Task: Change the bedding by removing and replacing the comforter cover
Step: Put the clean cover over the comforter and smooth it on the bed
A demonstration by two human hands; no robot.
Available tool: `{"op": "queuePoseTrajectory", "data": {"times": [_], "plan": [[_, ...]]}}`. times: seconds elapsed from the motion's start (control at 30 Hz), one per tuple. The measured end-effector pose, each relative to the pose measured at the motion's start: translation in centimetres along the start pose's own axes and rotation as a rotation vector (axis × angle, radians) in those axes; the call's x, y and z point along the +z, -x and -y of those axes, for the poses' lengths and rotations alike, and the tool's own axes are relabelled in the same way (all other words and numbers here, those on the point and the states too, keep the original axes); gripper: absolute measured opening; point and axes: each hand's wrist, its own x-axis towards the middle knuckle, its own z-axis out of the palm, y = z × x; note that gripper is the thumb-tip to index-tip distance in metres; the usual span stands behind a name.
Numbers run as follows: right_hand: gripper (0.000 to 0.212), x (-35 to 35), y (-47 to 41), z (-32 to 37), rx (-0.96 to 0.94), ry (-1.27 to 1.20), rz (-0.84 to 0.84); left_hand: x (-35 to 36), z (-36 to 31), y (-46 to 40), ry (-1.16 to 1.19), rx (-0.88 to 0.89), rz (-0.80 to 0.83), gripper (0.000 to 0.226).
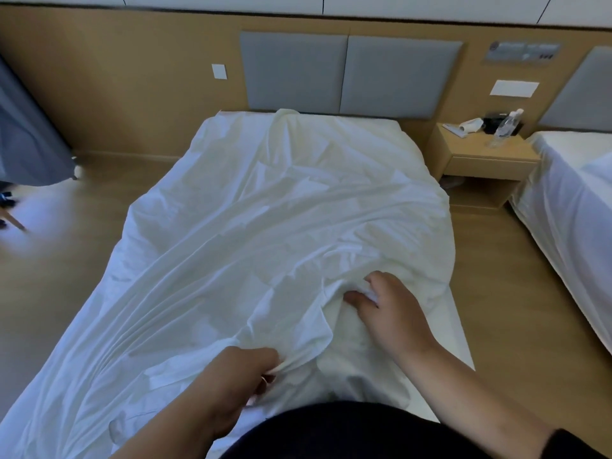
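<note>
Two hands — left hand (241, 376), right hand (387, 309) — grip one comforter cover (265, 226).

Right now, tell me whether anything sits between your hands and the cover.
Nothing visible does. The left hand already grips a bunched fold of the cover at the foot of the bed, and the right hand pinches another fold a little further up. Only white fabric lies around them.

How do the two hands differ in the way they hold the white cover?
The left hand grips the white cover at its near edge, close to the body; the right hand pinches a fold farther up the bed. The left forearm comes in from the lower left, the right from the lower right. Both hold the same cover.
</note>
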Motion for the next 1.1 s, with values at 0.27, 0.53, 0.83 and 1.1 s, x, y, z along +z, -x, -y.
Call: {"op": "queuePoseTrajectory", "data": {"times": [0.27,0.53,0.83,1.1], "plan": [[0.024,1.4,2.4,-0.4,-0.028,-0.011,0.009,-5.2,-3.9,1.8,-1.079,-0.083,0.344,0.062],[0.017,1.4,6.7,1.4,-0.233,-0.072,-0.289,-0.9,-8.5,-6.0,-0.545,0.144,0.324,0.052],[0.020,0.2,11.6,2.6,-0.258,-0.035,-0.277,7.0,-6.7,-8.2,-0.811,0.175,0.508,0.052],[0.018,-0.2,12.6,1.5,0.059,0.021,-0.269,8.0,-9.1,-4.9,-1.434,1.070,0.049,0.040]]}}
